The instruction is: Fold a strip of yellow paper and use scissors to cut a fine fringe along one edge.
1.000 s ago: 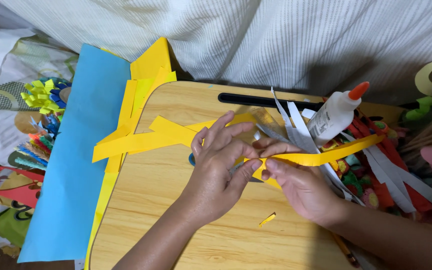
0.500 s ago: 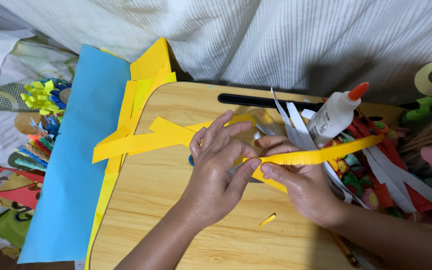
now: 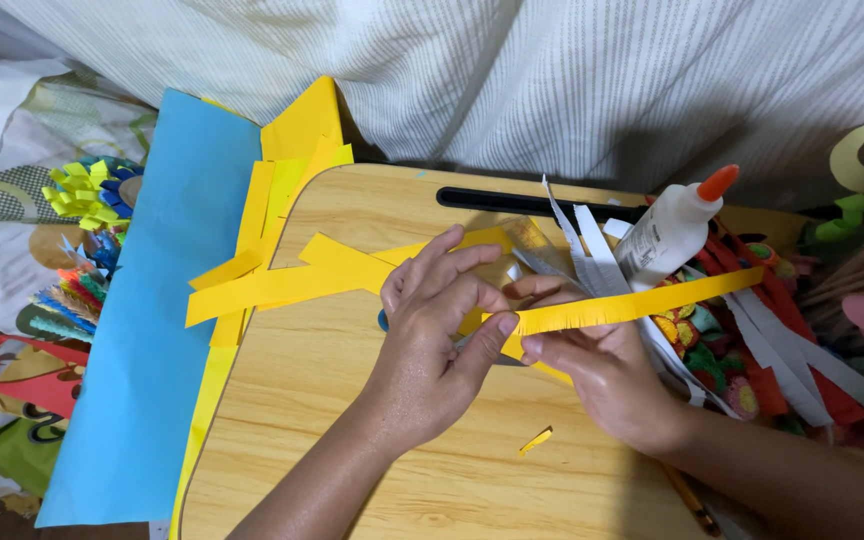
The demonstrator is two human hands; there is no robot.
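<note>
Both hands pinch the fringed yellow paper strip (image 3: 642, 303) at its near end: left hand (image 3: 432, 350) thumb-and-finger, right hand (image 3: 602, 375) underneath; strip runs up-right toward the glue bottle (image 3: 667, 230).

The bench (image 3: 352, 480) is showing pale wood grain with a smooth, faintly shiny finish. Across it, the yellow strip (image 3: 642, 302) is looking like matt paper with a finely cut, fuzzy lower edge. Left of the bench, the blue sheet (image 3: 152, 340) is lying as flat matt paper. At the bench's far right edge, the glue bottle (image 3: 667, 232) is gleaming as smooth white plastic under an orange cap.
</note>
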